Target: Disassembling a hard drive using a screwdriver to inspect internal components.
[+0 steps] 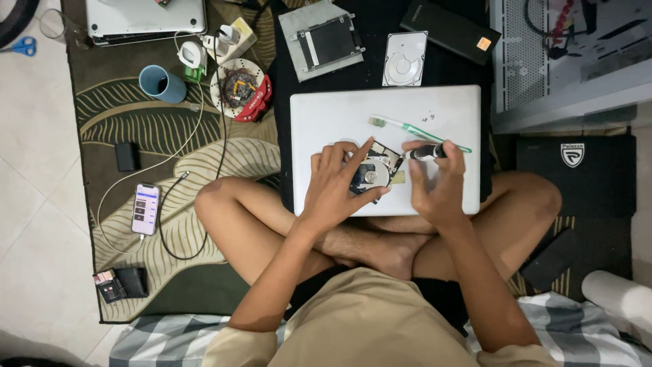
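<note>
An opened hard drive (375, 175) with a shiny round platter lies on a closed silver laptop (326, 115) that rests across my crossed legs. My left hand (337, 182) spreads over the drive's left side and holds it down. My right hand (437, 182) grips a small black-handled screwdriver (424, 151), whose tip points left at the drive's upper right corner. A green and white toothbrush (407, 128) lies on the laptop lid just beyond the screwdriver.
Behind the laptop lie a second open hard drive (403, 60), a metal drive caddy (322, 41) and a black box (449, 29). On the leaf-patterned rug to the left are a blue cup (161, 83), a phone (145, 208) on a cable, a round parts dish (238, 85) and another laptop (145, 18).
</note>
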